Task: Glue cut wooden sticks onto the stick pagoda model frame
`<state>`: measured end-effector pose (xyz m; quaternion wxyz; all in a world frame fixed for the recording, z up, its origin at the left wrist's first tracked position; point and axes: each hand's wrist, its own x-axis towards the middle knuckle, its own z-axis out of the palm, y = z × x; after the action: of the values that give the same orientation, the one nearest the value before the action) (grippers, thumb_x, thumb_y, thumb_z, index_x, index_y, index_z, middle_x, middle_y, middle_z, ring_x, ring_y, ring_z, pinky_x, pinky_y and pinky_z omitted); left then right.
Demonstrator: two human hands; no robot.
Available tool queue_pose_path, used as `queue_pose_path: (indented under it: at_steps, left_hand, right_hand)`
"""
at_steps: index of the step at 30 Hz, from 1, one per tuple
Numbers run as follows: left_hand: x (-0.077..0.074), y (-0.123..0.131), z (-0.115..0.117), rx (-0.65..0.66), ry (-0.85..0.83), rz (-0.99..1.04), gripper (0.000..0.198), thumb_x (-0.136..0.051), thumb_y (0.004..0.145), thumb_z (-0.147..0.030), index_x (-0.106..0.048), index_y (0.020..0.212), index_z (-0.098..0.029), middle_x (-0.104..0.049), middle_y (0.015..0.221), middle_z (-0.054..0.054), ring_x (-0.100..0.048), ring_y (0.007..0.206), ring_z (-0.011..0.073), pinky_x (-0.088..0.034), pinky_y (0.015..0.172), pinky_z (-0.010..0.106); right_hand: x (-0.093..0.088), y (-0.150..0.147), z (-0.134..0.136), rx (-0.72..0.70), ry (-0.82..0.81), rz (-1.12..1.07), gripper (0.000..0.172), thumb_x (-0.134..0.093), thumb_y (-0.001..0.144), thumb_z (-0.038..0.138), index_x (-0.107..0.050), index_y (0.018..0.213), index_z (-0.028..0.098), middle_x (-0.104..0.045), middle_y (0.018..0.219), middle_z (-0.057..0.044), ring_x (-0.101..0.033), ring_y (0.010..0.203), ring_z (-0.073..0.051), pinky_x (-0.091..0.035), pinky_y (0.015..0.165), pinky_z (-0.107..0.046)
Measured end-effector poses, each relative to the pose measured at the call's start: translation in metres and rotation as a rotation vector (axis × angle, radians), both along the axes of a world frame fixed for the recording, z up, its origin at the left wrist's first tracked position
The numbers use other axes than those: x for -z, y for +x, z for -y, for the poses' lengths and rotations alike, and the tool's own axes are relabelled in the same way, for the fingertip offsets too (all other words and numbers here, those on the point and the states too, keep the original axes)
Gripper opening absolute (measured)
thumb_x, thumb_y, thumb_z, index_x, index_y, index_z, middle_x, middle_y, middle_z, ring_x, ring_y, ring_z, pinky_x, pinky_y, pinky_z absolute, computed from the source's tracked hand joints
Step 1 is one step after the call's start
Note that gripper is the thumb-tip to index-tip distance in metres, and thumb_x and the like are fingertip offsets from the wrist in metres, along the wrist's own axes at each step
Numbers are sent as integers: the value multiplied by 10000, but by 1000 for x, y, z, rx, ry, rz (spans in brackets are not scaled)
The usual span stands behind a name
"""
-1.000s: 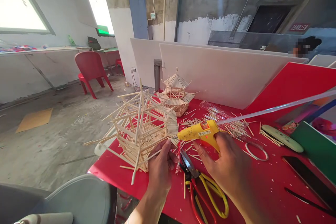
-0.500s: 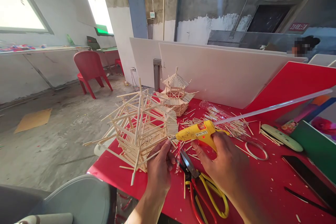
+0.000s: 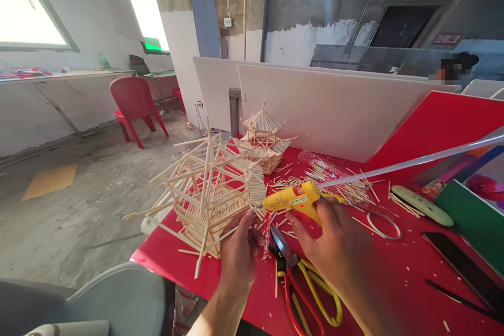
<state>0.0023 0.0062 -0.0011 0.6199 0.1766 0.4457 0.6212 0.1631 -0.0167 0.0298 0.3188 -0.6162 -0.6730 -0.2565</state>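
Note:
My left hand (image 3: 237, 244) is closed at the near right side of an open frame model built of thin wooden sticks (image 3: 210, 184). Its thumb and fingers pinch a wooden stick, mostly hidden by the fingers. My right hand (image 3: 334, 236) is wrapped round the handle of a yellow hot glue gun (image 3: 293, 198), with a long clear glue stick (image 3: 417, 157) out of its back. The gun's nozzle points left, just above my left fingertips. Below the gun lie scissors with yellow handles (image 3: 334, 294) and a red-handled tool (image 3: 291, 294), partly overlapping.
A finished-looking stick pavilion (image 3: 263, 142) stands behind the frame model. Loose sticks in clear plastic (image 3: 334, 176) lie beyond the gun. Right of them are a tape ring (image 3: 384, 226), a pale green case (image 3: 423, 205) and a dark phone (image 3: 457, 262). A grey stool (image 3: 118, 294) stands at lower left.
The glue gun has shifted and tilted very slightly, and the back of its glue stick sits a little lower. My left hand stays in nearly the same place.

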Motion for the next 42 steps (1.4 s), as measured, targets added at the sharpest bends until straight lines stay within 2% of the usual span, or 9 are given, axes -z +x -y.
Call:
queue_pose_path:
  at_steps: [12, 19, 25, 33, 42]
  left_hand:
    - [1, 0, -1, -7, 17, 9, 272, -827, 641, -334, -670, 760, -147, -644, 620, -25, -487, 363, 56, -224, 321, 160]
    - [0, 0, -1, -16, 15, 2, 280, -833, 632, -341, -678, 760, -146, -643, 618, -23, -483, 357, 55, -228, 322, 166]
    - [-1, 1, -1, -10, 15, -12, 275, -823, 645, -351, -683, 753, -140, -642, 621, -19, -483, 358, 52, -237, 320, 166]
    - [6, -1, -1, -11, 31, -18, 256, -811, 672, -339, -676, 765, -142, -654, 638, -11, -489, 367, 57, -256, 320, 161]
    - [2, -2, 0, 16, 31, -24, 257, -797, 690, -345, -654, 761, -144, -629, 621, -18, -492, 376, 62, -263, 323, 158]
  right_hand:
    - [-3, -2, -2, -3, 7, 23, 399, -558, 922, 492, -586, 1109, 140, -678, 899, -101, -668, 786, -236, -441, 586, -310]
    - [-4, -2, -1, -26, 28, 39, 274, -593, 895, 392, -597, 1043, 162, -683, 893, -82, -671, 782, -226, -455, 610, -314]
    - [-1, -2, -1, -38, 43, 59, 235, -584, 868, 326, -599, 1039, 165, -709, 956, -91, -684, 780, -227, -478, 624, -322]
    - [-5, 0, 3, -24, 80, 125, 216, -574, 869, 295, -608, 1025, 150, -730, 952, -113, -692, 741, -222, -469, 608, -323]
    - [-4, 1, 5, -4, 54, 130, 205, -560, 870, 293, -618, 1013, 158, -732, 968, -113, -693, 756, -231, -472, 620, -330]
